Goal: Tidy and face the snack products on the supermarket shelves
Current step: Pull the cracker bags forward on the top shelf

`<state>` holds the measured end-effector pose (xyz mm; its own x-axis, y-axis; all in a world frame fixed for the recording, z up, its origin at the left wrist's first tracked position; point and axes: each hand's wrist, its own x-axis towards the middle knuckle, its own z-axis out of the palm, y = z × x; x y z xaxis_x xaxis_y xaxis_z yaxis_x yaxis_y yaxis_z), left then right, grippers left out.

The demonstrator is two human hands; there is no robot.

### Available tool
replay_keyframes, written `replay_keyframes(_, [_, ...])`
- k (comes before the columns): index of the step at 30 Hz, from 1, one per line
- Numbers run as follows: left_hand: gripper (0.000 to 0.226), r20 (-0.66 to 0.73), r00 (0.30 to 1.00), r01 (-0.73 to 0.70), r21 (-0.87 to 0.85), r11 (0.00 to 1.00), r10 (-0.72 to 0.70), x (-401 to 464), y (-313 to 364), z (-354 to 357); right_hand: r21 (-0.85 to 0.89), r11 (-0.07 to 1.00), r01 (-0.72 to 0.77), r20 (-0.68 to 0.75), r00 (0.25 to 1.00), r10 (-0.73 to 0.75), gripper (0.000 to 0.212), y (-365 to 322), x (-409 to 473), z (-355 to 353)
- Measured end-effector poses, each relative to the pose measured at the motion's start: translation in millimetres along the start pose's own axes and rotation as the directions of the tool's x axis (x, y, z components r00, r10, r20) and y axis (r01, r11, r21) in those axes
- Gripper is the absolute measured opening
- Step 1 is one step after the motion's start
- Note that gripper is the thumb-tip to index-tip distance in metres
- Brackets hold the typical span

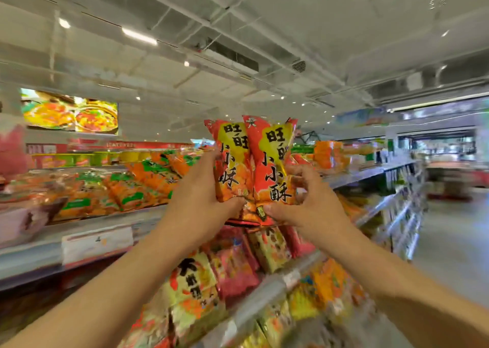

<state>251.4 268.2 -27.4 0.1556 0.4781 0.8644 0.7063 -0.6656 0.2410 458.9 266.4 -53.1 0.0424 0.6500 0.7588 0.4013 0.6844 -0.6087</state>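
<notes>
A lit food picture screen point(70, 112) hangs high at the left; strip lights point(139, 36) and a ceiling air unit point(232, 57) sit overhead, grey floor point(449, 241) at the right

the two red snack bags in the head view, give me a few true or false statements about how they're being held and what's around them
1. Each hand grips one bag: the left hand holds the left red bag and the right hand holds the right red bag. True.
2. The two bags are held upside down. False: their printed characters read upright.
3. The bags are held side by side, edges meeting. True.
4. The bags are gripped by their top corners. False: the fingers pinch them near the bottom.
5. Orange and green packs lie on the shelf to the left. True.
6. The bags rest flat on the shelf. False: they are held up in the air.
</notes>
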Motion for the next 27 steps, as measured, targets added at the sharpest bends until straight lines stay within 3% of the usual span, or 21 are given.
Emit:
replay_keyframes(8, [0.085, 0.047, 0.998, 0.042, -0.072, 0.997, -0.039, 30.5, 66.7, 158.9, -0.071, 0.995, -0.074, -0.004, 0.997, 0.074, 0.07, 119.1, 9.4, -136.4])
replay_keyframes(15, [0.083, 0.083, 0.992, 0.09, 0.014, 0.996, -0.091, 61.9, 97.9, 265.9, -0.115, 0.986, -0.122, 0.036, 0.991, 0.127, 0.074, 212.4, 44.2, -241.4])
replay_keyframes(20, [0.083, 0.053, 0.982, 0.181, 0.035, 0.983, -0.183, 91.8, 87.2, 309.2, -0.079, 0.99, -0.117, 0.049, 0.991, 0.121, 0.065, 267.9, 78.5, -265.1])
replay_keyframes(27, [0.085, -0.029, 0.983, 0.184, 0.144, 0.972, -0.181, 144.5, 46.4, 359.7, -0.049, 0.989, -0.14, 0.055, 0.988, 0.142, 0.068, 341.0, 148.5, -248.1])
